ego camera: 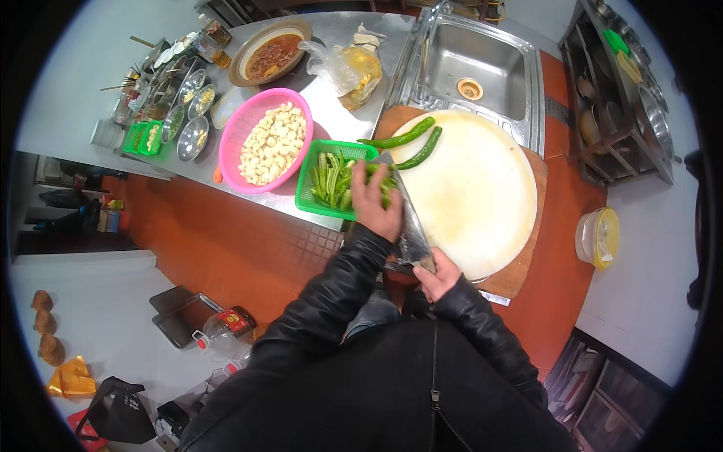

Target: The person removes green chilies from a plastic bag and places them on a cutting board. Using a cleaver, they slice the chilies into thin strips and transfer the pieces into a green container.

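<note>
My right hand (439,274) grips the handle of a wide-bladed kitchen cleaver (413,231), its blade tilted beside the green basket. My left hand (377,204) is at the blade's upper part, over cut green peppers at the right rim of the green plastic basket (303,198); whether its fingers hold any pieces is unclear. More cut green pepper (332,179) lies in the basket. Two whole green chili peppers, one long (408,135) and one shorter (423,151), rest at the upper left of the round white cutting board (480,198).
A pink colander (225,141) of peeled garlic cloves touches the basket's left side. Behind stand a bowl of red sauce (240,65) and a plastic bag (361,76) of yellow food. A steel sink (480,53) adjoins the board. Small metal bowls (193,138) stand at the left.
</note>
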`<state>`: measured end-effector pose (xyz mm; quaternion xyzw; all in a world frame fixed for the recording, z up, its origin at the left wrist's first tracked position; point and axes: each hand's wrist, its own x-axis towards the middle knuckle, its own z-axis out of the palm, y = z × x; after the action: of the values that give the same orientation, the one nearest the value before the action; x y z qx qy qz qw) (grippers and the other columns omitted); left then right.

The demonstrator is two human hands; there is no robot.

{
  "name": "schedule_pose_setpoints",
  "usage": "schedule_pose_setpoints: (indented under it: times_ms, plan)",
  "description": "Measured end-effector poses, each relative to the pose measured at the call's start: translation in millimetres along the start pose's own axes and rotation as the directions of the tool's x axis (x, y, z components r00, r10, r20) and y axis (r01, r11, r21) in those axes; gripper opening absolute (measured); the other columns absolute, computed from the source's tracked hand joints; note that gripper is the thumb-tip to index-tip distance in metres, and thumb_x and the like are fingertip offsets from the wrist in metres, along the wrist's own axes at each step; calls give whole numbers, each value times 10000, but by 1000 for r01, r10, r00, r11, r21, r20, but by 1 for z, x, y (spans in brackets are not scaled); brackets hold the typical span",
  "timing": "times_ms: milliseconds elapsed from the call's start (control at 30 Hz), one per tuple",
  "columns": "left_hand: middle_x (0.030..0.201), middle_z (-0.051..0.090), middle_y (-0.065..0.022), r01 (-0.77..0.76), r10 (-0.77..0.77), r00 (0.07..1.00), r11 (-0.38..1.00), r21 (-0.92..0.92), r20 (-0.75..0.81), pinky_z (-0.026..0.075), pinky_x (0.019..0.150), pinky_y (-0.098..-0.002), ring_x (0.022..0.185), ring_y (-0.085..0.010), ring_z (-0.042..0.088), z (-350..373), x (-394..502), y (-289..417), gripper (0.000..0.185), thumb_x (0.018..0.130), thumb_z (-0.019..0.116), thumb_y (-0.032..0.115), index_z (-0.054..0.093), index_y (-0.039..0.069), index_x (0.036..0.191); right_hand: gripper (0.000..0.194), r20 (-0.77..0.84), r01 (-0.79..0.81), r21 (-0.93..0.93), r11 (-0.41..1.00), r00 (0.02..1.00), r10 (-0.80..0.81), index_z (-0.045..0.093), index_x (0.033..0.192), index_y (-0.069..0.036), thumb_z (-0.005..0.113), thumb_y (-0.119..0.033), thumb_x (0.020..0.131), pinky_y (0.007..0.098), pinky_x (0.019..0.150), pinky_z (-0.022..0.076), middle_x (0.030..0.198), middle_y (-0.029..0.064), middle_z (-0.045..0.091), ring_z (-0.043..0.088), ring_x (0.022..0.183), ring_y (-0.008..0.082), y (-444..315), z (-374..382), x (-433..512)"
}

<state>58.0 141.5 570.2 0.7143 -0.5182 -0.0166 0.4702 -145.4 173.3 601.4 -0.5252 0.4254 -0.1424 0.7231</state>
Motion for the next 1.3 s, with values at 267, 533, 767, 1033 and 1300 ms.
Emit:
schedule_pose_setpoints:
  times_ms: [267, 533, 767, 1033, 1300]
  plan:
    - [1367, 448, -290, -43, 26, 966, 997, 59, 257, 327, 1070, -499, 1272, -443, 418, -47, 62, -61, 781, 715, 749, 321, 450, -2, 1361, 215, -261, -28, 323, 946, 958, 117, 482, 1149, -61, 555, -70, 947, 244, 381, 313, 636, -17, 478, 403, 425, 64, -1, -7, -10]
    - [1301, 497, -218, -163, -98, 845, 889, 427, 526, 324, 1036, -510, 1217, -400, 439, 96, 102, -14, 794, 752, 740, 356, 417, 32, 1400, 190, -537, 7, 364, 931, 818, 204, 490, 1116, -53, 554, -55, 937, 268, 388, 350, 634, 4, 458, 421, 436, 100, 55, -40, -74]
    - [1088, 563, -181, -464, 349, 555, 883, -67, 755, 427, 881, -450, 1000, -365, 518, 128, 10, 34, 616, 751, 670, 89, 485, 16, 1333, 163, -622, 60, 454, 889, 736, 268, 489, 1069, -72, 575, -134, 945, 290, 415, 372, 649, 31, 463, 431, 442, 137, 80, -50, -113]
    - [1318, 473, -214, -480, 467, 416, 842, -248, 781, 356, 1036, -468, 1210, -388, 460, 64, -46, 67, 624, 794, 674, 157, 464, 38, 1370, 179, -464, -14, 673, 740, 770, 437, 520, 1039, -89, 580, -246, 974, 265, 410, 341, 616, 1, 458, 400, 433, 117, 104, -110, -111]
    - [1537, 325, -111, -636, 384, 378, 769, -66, 842, 239, 1120, -555, 1418, -352, 266, 85, -57, 66, 647, 928, 544, 369, 349, 72, 1469, 331, -388, -7, 676, 737, 847, 364, 519, 1233, -75, 634, -199, 948, 229, 454, 327, 664, -14, 449, 413, 552, 78, 106, -127, -84]
